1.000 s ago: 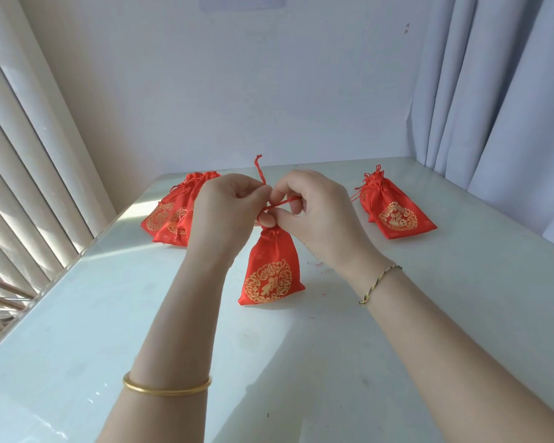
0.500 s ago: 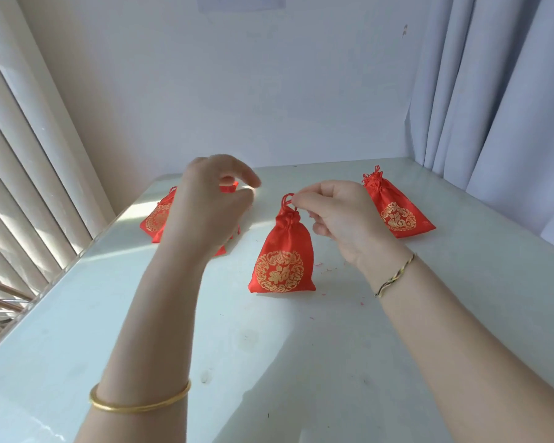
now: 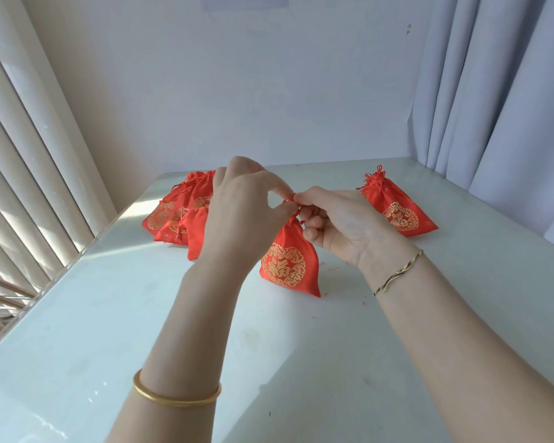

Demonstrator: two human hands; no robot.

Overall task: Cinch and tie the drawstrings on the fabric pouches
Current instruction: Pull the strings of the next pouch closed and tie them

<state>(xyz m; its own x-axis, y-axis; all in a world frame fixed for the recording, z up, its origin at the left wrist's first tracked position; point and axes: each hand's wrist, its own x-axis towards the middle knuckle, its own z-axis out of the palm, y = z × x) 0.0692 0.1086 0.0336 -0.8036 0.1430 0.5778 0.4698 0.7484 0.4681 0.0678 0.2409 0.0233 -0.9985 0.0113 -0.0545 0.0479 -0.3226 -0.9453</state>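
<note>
A red fabric pouch (image 3: 290, 263) with a gold round emblem stands on the white table (image 3: 109, 314), its neck gathered tight. My left hand (image 3: 243, 215) and my right hand (image 3: 339, 222) meet just above the neck. Both pinch the thin red drawstring (image 3: 291, 199) between thumb and fingertips. The knot itself is mostly hidden by my fingers.
A pile of several red pouches (image 3: 179, 215) lies at the back left, partly behind my left hand. One cinched pouch (image 3: 394, 209) lies at the back right. Vertical blinds (image 3: 29, 155) line the left edge, a grey curtain (image 3: 493, 91) hangs on the right.
My left hand, which had let go and lifted off to the left, has come back to the pouch's neck and pinches the drawstring again. My right hand kept its hold.
</note>
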